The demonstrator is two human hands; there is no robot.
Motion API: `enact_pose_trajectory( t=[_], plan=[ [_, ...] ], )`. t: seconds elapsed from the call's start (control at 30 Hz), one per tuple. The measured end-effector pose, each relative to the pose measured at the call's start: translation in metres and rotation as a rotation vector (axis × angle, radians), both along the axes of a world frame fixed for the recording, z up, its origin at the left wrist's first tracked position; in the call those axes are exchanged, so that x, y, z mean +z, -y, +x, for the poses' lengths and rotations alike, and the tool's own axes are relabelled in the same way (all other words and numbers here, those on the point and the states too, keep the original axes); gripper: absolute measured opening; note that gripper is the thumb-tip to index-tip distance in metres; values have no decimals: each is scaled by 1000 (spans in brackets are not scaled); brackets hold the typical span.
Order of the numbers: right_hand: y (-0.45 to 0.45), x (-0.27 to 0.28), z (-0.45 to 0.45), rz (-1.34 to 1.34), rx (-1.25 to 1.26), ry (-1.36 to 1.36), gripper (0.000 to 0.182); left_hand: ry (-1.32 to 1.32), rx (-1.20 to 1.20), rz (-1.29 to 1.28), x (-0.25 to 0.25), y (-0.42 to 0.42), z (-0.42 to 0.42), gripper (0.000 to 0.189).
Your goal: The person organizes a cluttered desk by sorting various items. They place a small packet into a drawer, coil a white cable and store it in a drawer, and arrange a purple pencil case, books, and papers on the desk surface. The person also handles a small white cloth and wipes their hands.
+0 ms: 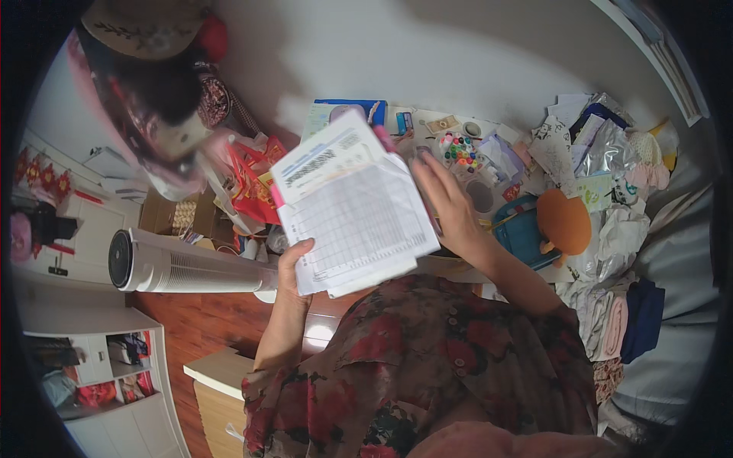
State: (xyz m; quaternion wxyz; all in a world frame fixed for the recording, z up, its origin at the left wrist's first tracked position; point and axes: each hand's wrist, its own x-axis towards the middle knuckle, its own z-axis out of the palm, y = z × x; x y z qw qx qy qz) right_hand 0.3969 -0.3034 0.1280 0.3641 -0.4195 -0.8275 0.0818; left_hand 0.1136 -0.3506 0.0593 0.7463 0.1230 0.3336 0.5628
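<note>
A stack of printed paper sheets (361, 217), tilted, is in front of me; the top sheet bears a ruled table. My left hand (295, 266) grips its lower left corner, the thumb on top and the fingers hidden beneath. Bits of pink (385, 139) show at the stack's edges; what they belong to is hidden. Just beyond the right edge of the sheets is my right hand (452, 212), its fingers stretched out and slightly blurred. I see nothing held in it, though its thumb is mostly hidden.
Behind the papers, a cluttered desk holds marker pens (460, 151), a blue tray (518, 229) and an orange rounded object (564, 222). Left stand a white tower fan (194, 263) and a red bag (255, 177). Folded clothes (615, 326) lie right; a wooden cabinet (220, 395) is below left.
</note>
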Motion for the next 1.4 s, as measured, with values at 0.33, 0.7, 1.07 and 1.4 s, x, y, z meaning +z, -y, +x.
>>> enact_pose_trajectory(
  t=[0.33, 0.7, 1.07, 1.4],
  plan=[
    [-139, -127, -114, -145, -214, 185, 55, -75, 327, 65, -22, -2, -96, 68],
    [-199, -115, -128, -857, -553, 56, 96, -36, 284, -6, -57, -45, -107, 66],
    [-190, -32, -7, -634, 65, -1045, 60, 40, 81, 144, -72, -195, -78, 68],
    [-166, -1, -12, -752, 80, -1250, 71, -339, -355, 134, -110, -302, -45, 44]
  ],
)
